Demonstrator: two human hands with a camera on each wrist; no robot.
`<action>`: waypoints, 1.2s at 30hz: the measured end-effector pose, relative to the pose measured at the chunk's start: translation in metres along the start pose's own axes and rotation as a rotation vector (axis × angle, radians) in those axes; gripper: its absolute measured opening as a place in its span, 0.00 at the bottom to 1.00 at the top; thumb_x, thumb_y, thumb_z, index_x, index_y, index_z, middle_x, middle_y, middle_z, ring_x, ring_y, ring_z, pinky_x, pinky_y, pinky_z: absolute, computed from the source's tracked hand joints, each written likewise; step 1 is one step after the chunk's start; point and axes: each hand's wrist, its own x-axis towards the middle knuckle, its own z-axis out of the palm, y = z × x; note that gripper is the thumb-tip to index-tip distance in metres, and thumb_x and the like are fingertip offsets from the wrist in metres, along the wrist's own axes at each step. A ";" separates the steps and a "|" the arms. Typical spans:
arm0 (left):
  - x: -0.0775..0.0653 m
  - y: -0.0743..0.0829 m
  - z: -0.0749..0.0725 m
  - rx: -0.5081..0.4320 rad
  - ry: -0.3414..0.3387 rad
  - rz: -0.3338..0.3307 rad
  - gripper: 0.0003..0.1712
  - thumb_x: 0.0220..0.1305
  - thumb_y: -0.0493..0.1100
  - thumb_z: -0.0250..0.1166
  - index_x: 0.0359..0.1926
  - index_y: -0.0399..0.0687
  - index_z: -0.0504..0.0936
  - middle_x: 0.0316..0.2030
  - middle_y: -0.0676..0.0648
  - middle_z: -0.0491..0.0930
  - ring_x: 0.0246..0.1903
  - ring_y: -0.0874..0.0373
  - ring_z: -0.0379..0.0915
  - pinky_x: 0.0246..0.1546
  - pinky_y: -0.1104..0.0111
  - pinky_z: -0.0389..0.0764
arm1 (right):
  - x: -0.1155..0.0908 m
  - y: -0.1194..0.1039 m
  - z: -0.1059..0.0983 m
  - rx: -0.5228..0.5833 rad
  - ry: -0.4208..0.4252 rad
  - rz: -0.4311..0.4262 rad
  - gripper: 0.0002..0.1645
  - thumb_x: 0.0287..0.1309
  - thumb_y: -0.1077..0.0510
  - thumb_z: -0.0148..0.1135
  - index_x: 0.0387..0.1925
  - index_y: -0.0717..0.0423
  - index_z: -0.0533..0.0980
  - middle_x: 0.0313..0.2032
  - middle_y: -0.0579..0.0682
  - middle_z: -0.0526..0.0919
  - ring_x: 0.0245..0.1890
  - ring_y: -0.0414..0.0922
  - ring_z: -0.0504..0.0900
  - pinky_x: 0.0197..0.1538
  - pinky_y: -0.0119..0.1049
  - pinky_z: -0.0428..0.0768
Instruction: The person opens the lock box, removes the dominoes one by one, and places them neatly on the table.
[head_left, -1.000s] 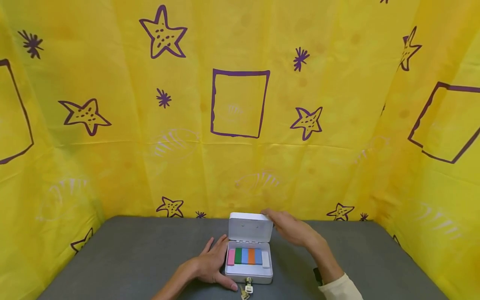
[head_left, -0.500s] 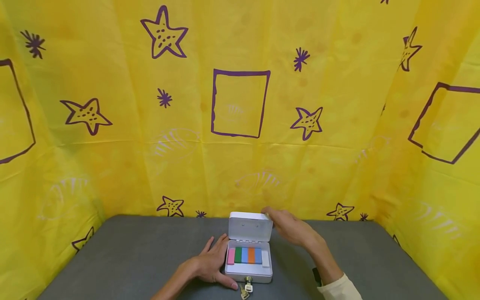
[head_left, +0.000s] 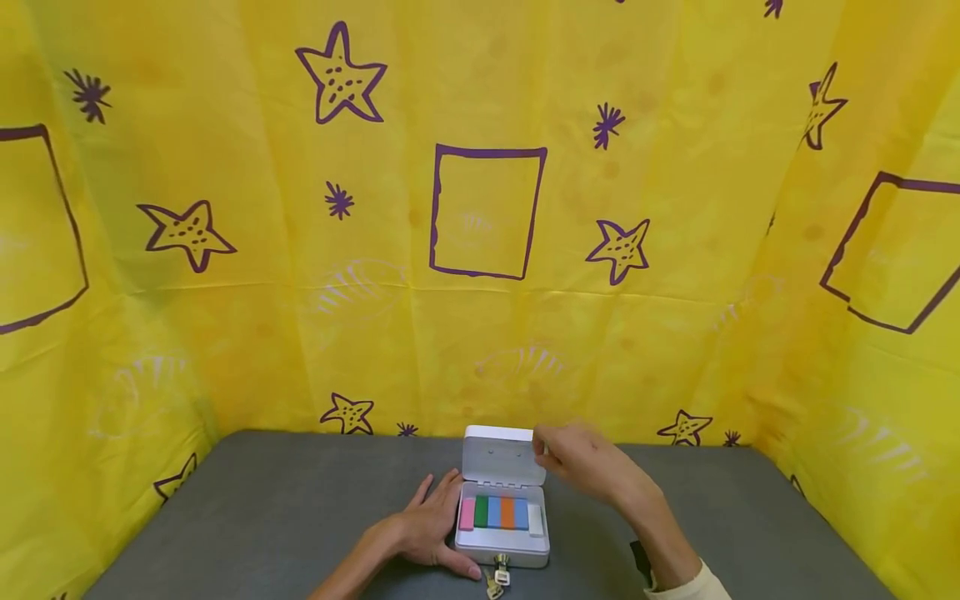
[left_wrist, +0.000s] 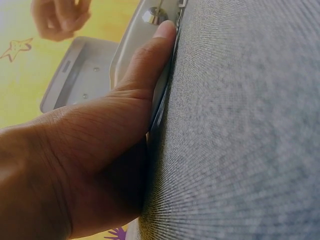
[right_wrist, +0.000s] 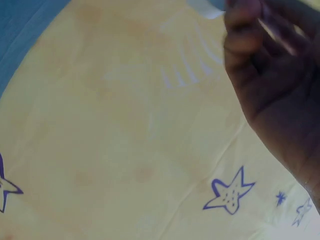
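A white metal cash box (head_left: 502,543) stands on the table, its lid (head_left: 495,458) raised. Inside lie a pink block (head_left: 467,514), a green block (head_left: 481,512), light blue blocks (head_left: 494,512) around an orange one (head_left: 507,513), and a white block (head_left: 535,520) at the right. My left hand (head_left: 431,527) rests against the box's left side, fingers stretched along it and thumb at the front near the lock. My right hand (head_left: 585,462) is at the lid's right corner, fingers loosely bent with nothing in them; the left wrist view (left_wrist: 60,17) shows a gap between hand and lid.
Two keys (head_left: 498,581) hang at the lock on the box's front. The grey table (head_left: 300,517) runs back to a yellow curtain (head_left: 480,350) with purple starfish drawings, which also encloses both sides.
My right hand has come off the lid's top corner and its fingers have bent more. The lid stays upright, and my left hand keeps its place. The head view has shifted slightly.
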 end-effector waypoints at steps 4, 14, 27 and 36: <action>0.000 -0.002 0.001 0.006 0.011 0.004 0.77 0.47 0.80 0.72 0.80 0.37 0.47 0.82 0.32 0.50 0.84 0.39 0.39 0.81 0.36 0.35 | -0.002 -0.002 0.007 0.089 -0.230 0.053 0.06 0.68 0.59 0.68 0.42 0.56 0.80 0.29 0.42 0.83 0.24 0.32 0.73 0.29 0.28 0.76; -0.001 -0.001 0.002 -0.012 0.006 -0.003 0.78 0.47 0.80 0.73 0.80 0.38 0.46 0.82 0.32 0.49 0.84 0.39 0.38 0.81 0.36 0.35 | 0.000 -0.007 0.035 0.105 -0.400 0.340 0.12 0.64 0.58 0.72 0.47 0.56 0.81 0.42 0.50 0.84 0.15 0.48 0.82 0.24 0.35 0.82; 0.001 0.000 0.001 -0.021 -0.006 -0.012 0.79 0.47 0.82 0.71 0.81 0.39 0.45 0.82 0.32 0.48 0.84 0.39 0.38 0.81 0.36 0.34 | 0.001 -0.012 0.057 -0.036 -0.328 0.373 0.16 0.57 0.63 0.69 0.20 0.53 0.71 0.30 0.55 0.79 0.11 0.50 0.83 0.25 0.32 0.79; 0.003 -0.003 0.002 -0.031 -0.005 -0.004 0.79 0.47 0.82 0.71 0.81 0.39 0.44 0.82 0.32 0.48 0.84 0.39 0.37 0.81 0.36 0.34 | 0.003 -0.023 0.064 -0.168 -0.306 0.435 0.12 0.53 0.64 0.73 0.25 0.54 0.75 0.33 0.56 0.81 0.18 0.48 0.80 0.41 0.40 0.85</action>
